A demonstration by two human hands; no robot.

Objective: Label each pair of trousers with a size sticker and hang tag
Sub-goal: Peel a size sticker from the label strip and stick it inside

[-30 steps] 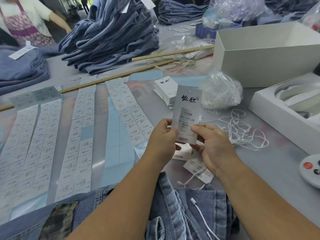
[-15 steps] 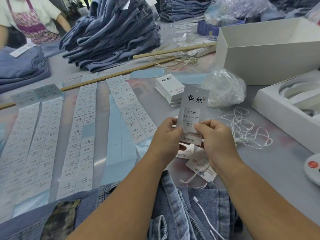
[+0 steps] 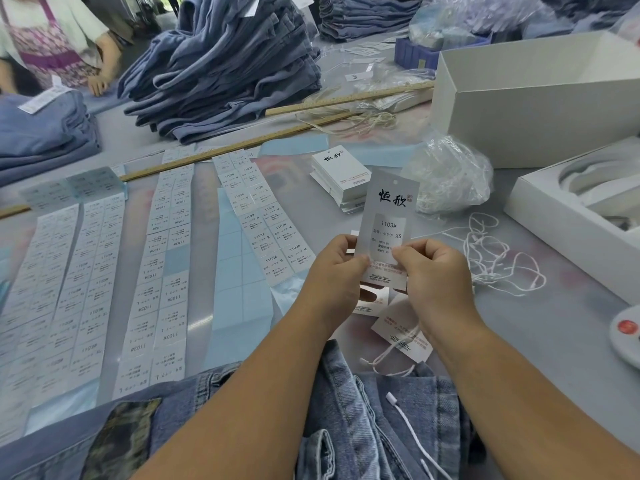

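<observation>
A white hang tag (image 3: pixel 389 216) with black characters and an XS size sticker on it stands upright above the table. My left hand (image 3: pixel 337 268) pinches its lower left edge and my right hand (image 3: pixel 434 271) pinches its lower right, thumbs on the front. Blue denim trousers (image 3: pixel 349 420) lie under my forearms at the near edge, with a white string (image 3: pixel 414 436) across them. Long strips of size stickers (image 3: pixel 166 271) cover the table on the left. A stack of blank hang tags (image 3: pixel 337 176) sits behind the held tag. Two more tags (image 3: pixel 401 329) lie under my hands.
Loose white strings (image 3: pixel 491 258) and a clear bag of strings (image 3: pixel 450 174) lie to the right. White boxes (image 3: pixel 533 98) stand at the right. Piles of folded jeans (image 3: pixel 221 71) fill the back. Wooden rulers (image 3: pixel 221 152) cross the table. Another person (image 3: pixel 52 43) stands at the far left.
Both hands have kept their hold on the tag and shifted slightly to the right with it; my right thumb has slid along the sticker's lower edge.
</observation>
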